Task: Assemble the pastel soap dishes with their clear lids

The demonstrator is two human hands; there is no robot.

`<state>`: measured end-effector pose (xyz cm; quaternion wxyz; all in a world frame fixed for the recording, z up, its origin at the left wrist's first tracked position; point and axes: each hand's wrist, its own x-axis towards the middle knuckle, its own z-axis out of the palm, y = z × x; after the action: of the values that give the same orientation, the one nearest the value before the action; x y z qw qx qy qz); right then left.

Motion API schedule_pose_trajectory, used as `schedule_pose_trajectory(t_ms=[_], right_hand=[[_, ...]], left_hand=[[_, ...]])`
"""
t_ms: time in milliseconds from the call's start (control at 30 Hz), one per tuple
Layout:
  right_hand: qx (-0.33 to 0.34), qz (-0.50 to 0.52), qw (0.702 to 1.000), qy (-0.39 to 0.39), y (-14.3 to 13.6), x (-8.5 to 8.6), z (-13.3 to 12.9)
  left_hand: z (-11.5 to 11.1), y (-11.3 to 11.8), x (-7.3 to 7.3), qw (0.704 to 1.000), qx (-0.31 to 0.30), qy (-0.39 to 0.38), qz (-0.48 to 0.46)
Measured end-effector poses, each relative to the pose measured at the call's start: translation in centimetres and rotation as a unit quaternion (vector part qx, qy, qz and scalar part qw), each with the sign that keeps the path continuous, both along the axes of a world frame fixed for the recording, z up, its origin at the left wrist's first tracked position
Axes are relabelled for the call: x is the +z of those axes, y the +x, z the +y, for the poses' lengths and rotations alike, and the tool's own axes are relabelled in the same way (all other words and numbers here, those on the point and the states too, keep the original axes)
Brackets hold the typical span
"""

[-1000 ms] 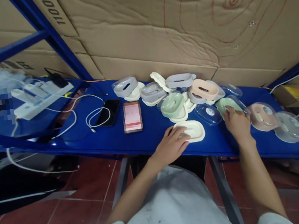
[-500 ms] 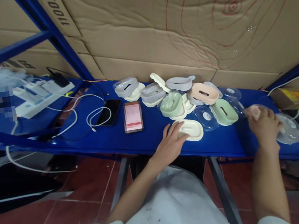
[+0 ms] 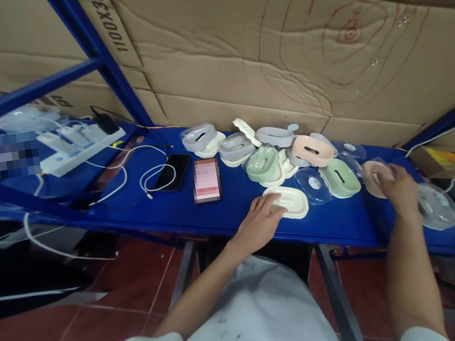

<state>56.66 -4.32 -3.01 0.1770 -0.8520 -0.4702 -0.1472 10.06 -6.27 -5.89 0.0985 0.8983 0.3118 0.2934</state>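
At the front of the blue tabletop (image 3: 234, 215), my left hand (image 3: 260, 219) grips the left end of a cream oval soap dish base (image 3: 296, 202). Its fingers curl over the rim and its thumb lies at the near side. Off to the right, my right hand (image 3: 402, 190) is closed on the right side of a pale pink soap dish (image 3: 372, 178), covering part of it. Between the hands stand a green slotted soap dish (image 3: 345, 178) and a clear plastic lid (image 3: 314, 183). Another clear lid (image 3: 440, 206) lies to the right of my right hand.
Behind are a peach soap dish (image 3: 314, 149), a green one (image 3: 262, 166), several grey ones (image 3: 236, 147) and cream bases. Two phones (image 3: 207, 180) and white cables (image 3: 157, 175) lie left. A power strip (image 3: 79, 150) sits farther left. Cardboard (image 3: 237, 61) walls the back.
My right hand has shifted slightly left with the pink soap dish, and more of the dish shows now. The left hand stays on the cream base. The camera view has tilted a little.
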Motion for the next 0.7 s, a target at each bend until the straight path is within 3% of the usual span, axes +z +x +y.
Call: schedule_pose_trajectory(t_ms=[100, 200, 333, 433, 533, 700], right_hand=[[0.024, 0.010, 0.997, 0.077, -0.9, 1.0, 0.7], [0.120, 0.010, 0.986, 0.115, -3.0, 2.3, 2.9], [0.271, 0.027, 0.960, 0.058, -7.0, 3.4, 8.3], [0.316, 0.034, 0.948, -0.003, -8.8, 4.0, 11.6], [0.287, 0.025, 0.957, -0.043, -8.2, 4.5, 11.5], [0.111, -0.024, 0.990, -0.089, -3.7, 3.8, 5.0]], left_hand=[[-0.1, 0.0, -0.1, 1.000, 0.004, 0.012, -0.011], [-0.1, 0.1, -0.4, 1.000, 0.007, 0.024, -0.006], [-0.1, 0.1, -0.6, 1.000, 0.013, 0.025, 0.007], [-0.1, 0.0, -0.6, 1.000, 0.018, 0.017, 0.011], [-0.2, -0.1, -0.5, 1.000, 0.023, 0.014, 0.014], [-0.2, -0.2, -0.3, 1.000, 0.017, 0.015, 0.013]])
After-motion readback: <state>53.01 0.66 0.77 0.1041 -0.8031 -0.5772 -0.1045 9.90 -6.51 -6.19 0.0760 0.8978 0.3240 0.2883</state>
